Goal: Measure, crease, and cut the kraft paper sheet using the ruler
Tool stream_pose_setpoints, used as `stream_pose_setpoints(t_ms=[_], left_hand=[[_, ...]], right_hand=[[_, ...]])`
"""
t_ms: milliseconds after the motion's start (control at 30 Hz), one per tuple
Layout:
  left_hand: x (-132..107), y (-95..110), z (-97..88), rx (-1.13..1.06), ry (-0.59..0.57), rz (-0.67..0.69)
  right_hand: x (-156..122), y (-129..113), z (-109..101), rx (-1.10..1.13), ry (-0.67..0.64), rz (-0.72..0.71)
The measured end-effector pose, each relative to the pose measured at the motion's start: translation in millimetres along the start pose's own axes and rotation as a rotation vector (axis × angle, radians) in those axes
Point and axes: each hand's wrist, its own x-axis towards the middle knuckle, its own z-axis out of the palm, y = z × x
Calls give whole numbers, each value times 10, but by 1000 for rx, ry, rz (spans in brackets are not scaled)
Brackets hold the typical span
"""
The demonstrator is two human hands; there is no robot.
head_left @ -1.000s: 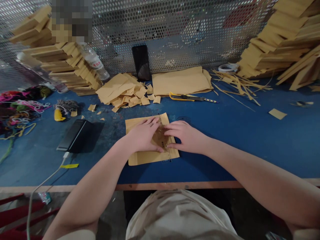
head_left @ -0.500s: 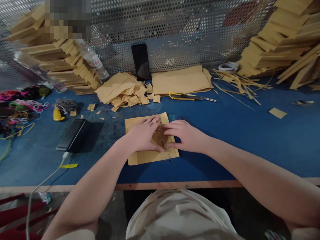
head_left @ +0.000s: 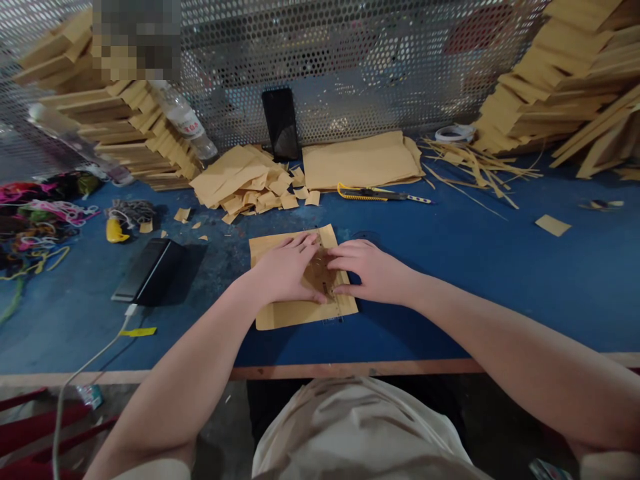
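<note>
Both the left hand (head_left: 285, 270) and right hand (head_left: 373, 272) lay flat, fingers spread, pressing a tan paper sheet (head_left: 295, 310) onto the blue table (head_left: 500, 280), grasping nothing. A yellow utility knife (head_left: 380, 195) lay at one o'clock from the sheet.

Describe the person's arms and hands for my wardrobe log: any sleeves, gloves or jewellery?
The left hand and right hand are ungloved, with no rings, watch or bracelet visible. Both forearms are uncovered up to short pale beige sleeves at the picture's lower edge.
</note>
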Motion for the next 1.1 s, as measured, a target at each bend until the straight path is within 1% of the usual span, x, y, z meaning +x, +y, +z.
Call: stream_pose_setpoints(t_ms=[233,267,333,367,400,467,533,567,600,700,800,900,1000,1100], left_hand=[[17,-1,-21,1,-11,-41],[25,2,-24,13,-13,-36],[39,16,-35,47,-19,-25],[45,27,-43,67,-24,-23],[50,40,-53,88,-30,-22],[57,75,-80,119,-45,-20],[64,116,-117,137,-65,-31],[69,138,-138,146,-82,-42],[75,160,-159,159,-104,-54],[98,218,-212,212,-165,-79],[117,248,-236,230,-160,-73],[124,252,-240,208,-153,-77],[129,250,-238,198,-175,-99],[145,252,-235,222,-190,-105]], right_hand=[[14,0,-14,24,-17,0],[26,14,-21,42,-4,-9],[67,60,-50,88,62,-20],[97,93,-72,103,104,-3],[133,132,-98,106,144,43],[223,216,-159,60,157,214],[331,290,-217,-7,87,371],[391,315,-243,-34,41,409],[455,331,-265,-54,-4,417],[661,322,-311,-83,-116,382],[868,278,-345,-101,-222,406],[1045,258,-377,-95,-313,482],[1173,266,-395,-83,-365,564],[1249,275,-384,-91,-375,624]])
